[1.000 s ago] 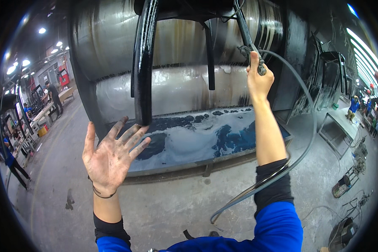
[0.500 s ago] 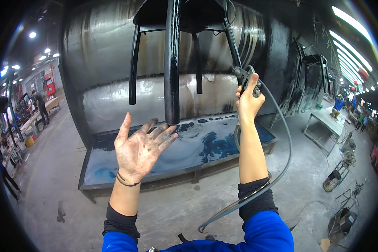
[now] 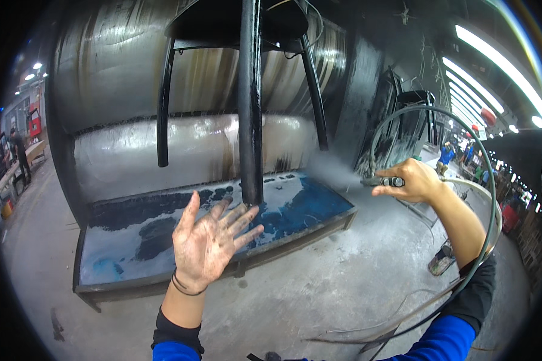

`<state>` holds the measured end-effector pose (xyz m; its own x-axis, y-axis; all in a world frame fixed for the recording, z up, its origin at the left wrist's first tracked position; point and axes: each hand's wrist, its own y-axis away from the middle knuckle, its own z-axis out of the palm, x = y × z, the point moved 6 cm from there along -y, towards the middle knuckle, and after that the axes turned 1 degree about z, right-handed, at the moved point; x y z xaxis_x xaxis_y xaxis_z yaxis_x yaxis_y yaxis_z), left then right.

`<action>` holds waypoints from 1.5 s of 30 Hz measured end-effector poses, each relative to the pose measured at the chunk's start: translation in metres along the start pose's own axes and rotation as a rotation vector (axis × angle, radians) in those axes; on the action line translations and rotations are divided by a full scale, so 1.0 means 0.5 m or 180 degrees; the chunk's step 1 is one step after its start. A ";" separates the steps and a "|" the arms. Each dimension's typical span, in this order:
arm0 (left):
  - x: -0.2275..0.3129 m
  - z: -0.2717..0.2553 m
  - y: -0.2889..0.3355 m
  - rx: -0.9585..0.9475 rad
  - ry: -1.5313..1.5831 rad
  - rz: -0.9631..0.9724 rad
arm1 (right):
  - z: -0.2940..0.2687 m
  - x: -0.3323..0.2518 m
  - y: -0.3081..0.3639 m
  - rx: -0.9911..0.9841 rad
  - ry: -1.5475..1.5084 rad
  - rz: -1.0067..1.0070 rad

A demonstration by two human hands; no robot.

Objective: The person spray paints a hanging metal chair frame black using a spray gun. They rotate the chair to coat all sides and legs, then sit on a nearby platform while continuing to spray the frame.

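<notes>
A glossy black chair (image 3: 251, 120) hangs with its legs pointing down. My left hand (image 3: 205, 246) is open, palm toward me and fingers spread, smudged with dark stains. Its fingertips are at the foot of the nearest leg; whether they touch it I cannot tell. My right hand (image 3: 420, 180) is closed around a spray gun (image 3: 384, 181), out to the right of the chair. Pale mist (image 3: 331, 169) streams leftward from the gun toward the chair's right leg. A grey hose (image 3: 492, 180) loops up from the gun and back down along my right forearm.
Behind the chair stands a streaked metal spray-booth wall (image 3: 138, 147). Below lies a shallow basin (image 3: 162, 281) of blue liquid with whitish and dark scum. Another black chair (image 3: 417, 99) is at the right, with a paint-stained can (image 3: 442, 260) on the floor. People work in the distance.
My right hand has swung right and turned the gun sideways, and mist now comes from it. The view has shifted. My left hand stays open by the leg's foot.
</notes>
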<state>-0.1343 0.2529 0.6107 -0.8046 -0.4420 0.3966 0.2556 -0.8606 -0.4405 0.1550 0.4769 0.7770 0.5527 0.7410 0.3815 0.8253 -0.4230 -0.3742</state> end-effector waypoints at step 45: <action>0.244 -0.437 -0.084 0.1049 -0.0729 0.1574 | -0.464 -0.120 0.041 0.3169 0.0830 -0.1048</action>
<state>-0.3605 0.2904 0.5017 -0.4236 -0.8186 0.3880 0.7484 -0.5575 -0.3591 0.1657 0.3029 0.9429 0.4257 0.5571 0.7131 0.5380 0.4778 -0.6944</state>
